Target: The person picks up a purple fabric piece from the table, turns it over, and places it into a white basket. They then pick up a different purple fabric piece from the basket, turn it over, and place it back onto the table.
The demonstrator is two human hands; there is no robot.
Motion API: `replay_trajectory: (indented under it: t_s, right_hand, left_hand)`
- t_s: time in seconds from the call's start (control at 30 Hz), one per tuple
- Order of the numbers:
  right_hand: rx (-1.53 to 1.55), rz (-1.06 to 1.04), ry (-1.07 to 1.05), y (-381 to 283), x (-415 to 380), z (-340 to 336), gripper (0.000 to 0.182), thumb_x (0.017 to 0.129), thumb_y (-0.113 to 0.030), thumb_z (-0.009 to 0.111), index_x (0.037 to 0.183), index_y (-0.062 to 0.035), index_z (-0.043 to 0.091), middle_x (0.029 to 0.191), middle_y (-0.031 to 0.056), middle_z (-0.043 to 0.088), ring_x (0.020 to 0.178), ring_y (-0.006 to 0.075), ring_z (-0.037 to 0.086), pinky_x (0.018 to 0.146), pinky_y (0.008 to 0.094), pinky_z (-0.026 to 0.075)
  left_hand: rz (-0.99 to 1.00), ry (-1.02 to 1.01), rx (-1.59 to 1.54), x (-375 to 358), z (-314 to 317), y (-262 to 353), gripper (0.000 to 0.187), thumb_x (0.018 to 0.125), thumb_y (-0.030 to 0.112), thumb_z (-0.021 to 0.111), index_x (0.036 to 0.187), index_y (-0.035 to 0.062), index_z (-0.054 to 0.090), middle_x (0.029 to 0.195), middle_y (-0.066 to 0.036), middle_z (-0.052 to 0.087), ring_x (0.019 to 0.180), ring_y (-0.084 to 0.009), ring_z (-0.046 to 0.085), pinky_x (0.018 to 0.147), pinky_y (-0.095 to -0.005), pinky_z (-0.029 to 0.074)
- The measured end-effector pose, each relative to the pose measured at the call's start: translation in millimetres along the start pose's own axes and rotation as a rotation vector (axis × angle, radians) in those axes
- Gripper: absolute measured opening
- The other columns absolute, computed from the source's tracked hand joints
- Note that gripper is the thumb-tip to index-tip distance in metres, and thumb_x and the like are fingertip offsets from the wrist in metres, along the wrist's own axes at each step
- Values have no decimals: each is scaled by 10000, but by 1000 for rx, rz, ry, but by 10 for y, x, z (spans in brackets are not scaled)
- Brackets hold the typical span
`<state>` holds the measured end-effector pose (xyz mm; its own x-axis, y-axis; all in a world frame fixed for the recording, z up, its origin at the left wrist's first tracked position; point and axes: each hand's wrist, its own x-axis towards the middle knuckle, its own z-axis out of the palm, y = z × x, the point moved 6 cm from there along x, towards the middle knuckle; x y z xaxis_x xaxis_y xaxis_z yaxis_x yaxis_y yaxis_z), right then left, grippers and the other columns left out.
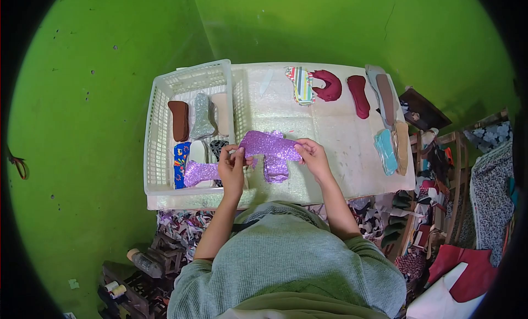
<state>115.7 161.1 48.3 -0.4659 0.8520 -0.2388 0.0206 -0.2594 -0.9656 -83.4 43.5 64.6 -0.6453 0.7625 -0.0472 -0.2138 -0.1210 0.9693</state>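
A purple glitter piece (269, 144) is stretched sideways between my two hands above the white table (286, 193). My left hand (232, 164) pinches its left end, near the basket's right side. At its right end, the fingers of my right hand (311, 157) are closed on it. Beneath it on the table lies a stack of purple glitter pieces (276, 170), partly hidden by the held piece. Another purple glitter piece (199, 173) lies in the white plastic basket (149, 154), left of my left hand.
The basket also holds brown pieces (179, 121), grey pieces (203, 116), and blue patterned ones (180, 160). Striped pieces (302, 86), maroon pieces (358, 97) and turquoise pieces (386, 152) lie on the table. Scissors (20, 168) hang on the green wall. Fabric scraps (179, 228) lie below the table.
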Motion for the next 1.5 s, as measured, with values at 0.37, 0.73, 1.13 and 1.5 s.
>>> replay_trajectory:
  t_s: [0.37,0.73,1.13,1.5]
  right_hand:
    - [-96,-7,-79,-26,161,289,167,822,-158,628,920,-23,618,659,-9,570,537,44,495,480,188,400]
    - [-635,-192,-382,-341,448,1354,205,785,-214,648,902,-46,639,745,73,644,658,132,601,620,268,479]
    - [-1361,-509,-712,137,594,2601,84,705,-164,631,735,-93,665,736,113,642,719,274,632,632,369,502]
    - [-1718,-362,-807,403,713,2648,152,688,-118,634,821,-65,685,860,109,659,792,257,648,621,360,520]
  left_hand:
    - [-73,51,175,159,-475,239,148,816,117,634,847,-28,637,712,-48,610,636,-90,574,577,-217,484]
    - [-47,124,308,310,-1535,429,125,784,86,658,852,-15,629,701,-9,594,621,-63,527,568,-196,423]
    - [-269,70,1029,456,-2372,206,157,674,102,724,715,-26,644,546,-82,604,482,-115,582,470,-242,451]
    - [-455,-183,1399,620,-2537,-296,183,566,229,750,724,150,701,764,-95,656,746,-251,637,667,-337,506]
